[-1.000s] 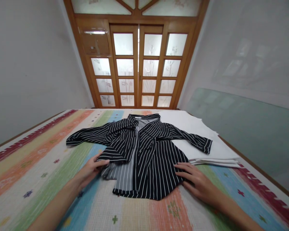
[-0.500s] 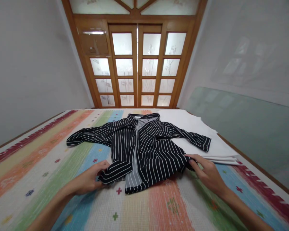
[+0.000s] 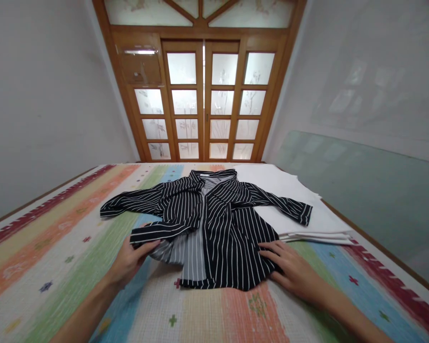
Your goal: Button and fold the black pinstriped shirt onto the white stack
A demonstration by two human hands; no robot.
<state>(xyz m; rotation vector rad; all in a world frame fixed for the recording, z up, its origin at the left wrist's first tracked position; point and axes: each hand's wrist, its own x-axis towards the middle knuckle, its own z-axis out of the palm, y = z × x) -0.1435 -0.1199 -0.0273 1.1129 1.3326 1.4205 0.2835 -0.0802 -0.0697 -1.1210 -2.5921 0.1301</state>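
A black shirt with white stripes [image 3: 225,228] lies front up with its collar at the far end and its sleeves spread to both sides. Its front is open down the middle, showing the grey inside of the back. My left hand [image 3: 128,259] grips the lower left front panel at the hem and holds it lifted and turned back, so the grey lining side shows beneath. My right hand [image 3: 289,267] rests on the lower right panel near the hem, fingers stretched out over the cloth and not gripping it. The right sleeve lies partly over folded white cloth [image 3: 286,183].
The shirt lies on a colourful striped cover [image 3: 93,267] with small printed motifs. A pale green panel [image 3: 372,176] leans along the right wall. Wooden doors with frosted panes [image 3: 203,100] stand at the far end, and grey walls rise on both sides.
My left hand has raised its panel corner and moved it to the left and away from me. My right hand has let go of the right hem, which now lies flatter, and shifted slightly left.
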